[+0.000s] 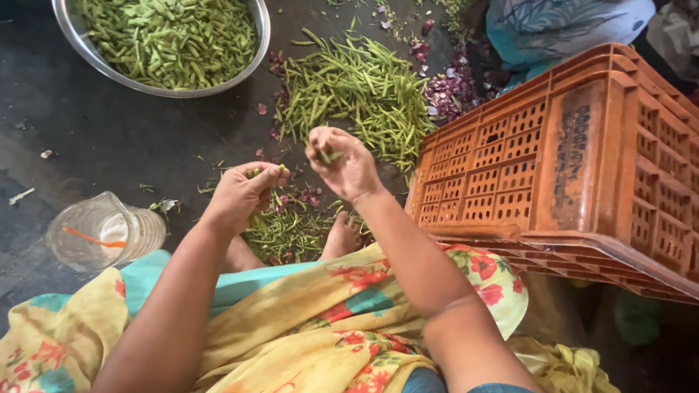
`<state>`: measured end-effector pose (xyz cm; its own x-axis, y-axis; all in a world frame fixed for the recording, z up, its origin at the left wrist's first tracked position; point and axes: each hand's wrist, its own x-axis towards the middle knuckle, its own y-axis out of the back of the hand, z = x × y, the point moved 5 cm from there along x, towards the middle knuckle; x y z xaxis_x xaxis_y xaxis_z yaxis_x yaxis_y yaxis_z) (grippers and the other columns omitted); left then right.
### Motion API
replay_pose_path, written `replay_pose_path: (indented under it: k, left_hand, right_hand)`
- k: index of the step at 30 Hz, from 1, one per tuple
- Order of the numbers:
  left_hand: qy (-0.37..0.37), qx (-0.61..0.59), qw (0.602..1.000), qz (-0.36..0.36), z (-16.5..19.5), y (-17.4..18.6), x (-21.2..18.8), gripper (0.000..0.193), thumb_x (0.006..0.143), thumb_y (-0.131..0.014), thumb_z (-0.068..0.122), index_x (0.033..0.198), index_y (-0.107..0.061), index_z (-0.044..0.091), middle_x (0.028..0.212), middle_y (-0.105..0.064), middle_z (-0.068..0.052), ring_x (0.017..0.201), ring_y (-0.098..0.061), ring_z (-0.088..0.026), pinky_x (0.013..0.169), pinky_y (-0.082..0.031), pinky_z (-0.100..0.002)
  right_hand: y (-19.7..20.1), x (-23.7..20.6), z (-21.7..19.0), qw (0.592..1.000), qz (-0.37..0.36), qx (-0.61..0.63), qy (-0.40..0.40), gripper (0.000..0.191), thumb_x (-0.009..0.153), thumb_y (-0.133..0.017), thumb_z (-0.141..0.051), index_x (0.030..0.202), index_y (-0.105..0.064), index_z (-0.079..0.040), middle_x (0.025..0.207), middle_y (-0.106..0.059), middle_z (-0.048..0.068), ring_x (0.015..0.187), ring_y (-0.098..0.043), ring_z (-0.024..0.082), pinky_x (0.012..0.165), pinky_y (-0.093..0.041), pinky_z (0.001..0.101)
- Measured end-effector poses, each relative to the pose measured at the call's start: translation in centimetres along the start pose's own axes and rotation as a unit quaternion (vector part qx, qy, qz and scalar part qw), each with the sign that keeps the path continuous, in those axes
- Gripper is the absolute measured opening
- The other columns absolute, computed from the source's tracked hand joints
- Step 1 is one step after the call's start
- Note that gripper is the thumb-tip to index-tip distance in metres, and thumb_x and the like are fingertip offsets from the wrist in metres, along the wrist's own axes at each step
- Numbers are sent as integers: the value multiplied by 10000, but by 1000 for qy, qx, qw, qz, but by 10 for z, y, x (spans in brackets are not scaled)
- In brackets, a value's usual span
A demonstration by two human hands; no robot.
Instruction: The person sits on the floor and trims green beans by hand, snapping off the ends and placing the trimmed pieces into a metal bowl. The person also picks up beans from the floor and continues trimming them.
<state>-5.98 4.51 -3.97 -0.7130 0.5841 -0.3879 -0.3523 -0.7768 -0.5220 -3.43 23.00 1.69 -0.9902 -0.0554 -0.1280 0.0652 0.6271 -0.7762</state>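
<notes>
Left hand (pixel 244 193) pinching green bean pieces (pixel 263 172); right hand (pixel 346 164) gripping bean pod (pixel 329 155). Above trimmings (pixel 287 229), bean pile (pixel 357 91) just beyond, orange crate (pixel 568 153) alongside.

The steel bowl (pixel 218 76) is chopped off by the top edge, so only its lower half is seen. The crate (pixel 582 167) is cut by the right edge. Most of the bean is swallowed by the right hand (pixel 346 164), with just a green bit seen; same with the left hand (pixel 244 193), where only small tips are shown. A second person's clothing (pixel 561 25) is clipped at the top. The cup (pixel 102 233) contents can't really be made out.
</notes>
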Motion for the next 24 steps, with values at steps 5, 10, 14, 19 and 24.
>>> replay_pose_path:
  k: [5, 10, 14, 19, 24]
  left_hand:
    - [-33, 115, 992, 32, 0, 14, 6, 174, 937, -769, 193, 938, -760, 19, 692, -669, 40, 498, -432, -7, 429, -306, -214]
    - [-9, 167, 985, 43, -9, 16, 9, 145, 919, -783, 161, 989, -790, 34, 737, -680, 18, 526, -427, -27, 440, -297, -229]
    - [-52, 118, 991, 31, -6, 17, 12, 133, 902, -750, 94, 1011, -769, 19, 864, -774, -12, 743, -695, -42, 661, -542, -194]
    - [-83, 184, 978, 45, -9, 18, 12, 120, 947, -727, 110, 1019, -770, 25, 861, -764, -22, 744, -661, -40, 653, -512, -201]
    - [-57, 143, 988, 7, -14, 9, 10, 144, 997, -708, 107, 1090, -756, 8, 913, -751, -46, 720, -563, -57, 611, -443, -232]
  right_hand:
    - [1, -6, 9, 940, 0, -340, 6, 233, 907, -750, -59, 1135, -789, -85, 870, -659, 30, 738, -579, 116, 616, -448, 234]
    - [-19, -12, 17, 752, -61, -642, 137, 138, 895, -800, -44, 1005, -805, -126, 839, -552, -12, 762, -554, 95, 675, -466, 245]
    - [-17, -12, 4, 732, -26, -654, 190, 187, 864, -818, -35, 1018, -788, -137, 882, -565, -10, 792, -567, 96, 683, -471, 246]
    - [-21, -16, 15, 700, -59, -673, 231, 192, 866, -813, 4, 1022, -797, -107, 935, -483, 11, 838, -536, 117, 715, -451, 246]
    - [-17, -6, 19, 982, -23, -169, 82, 56, 942, -755, 63, 959, -740, 12, 961, -573, 61, 806, -566, 128, 666, -477, 235]
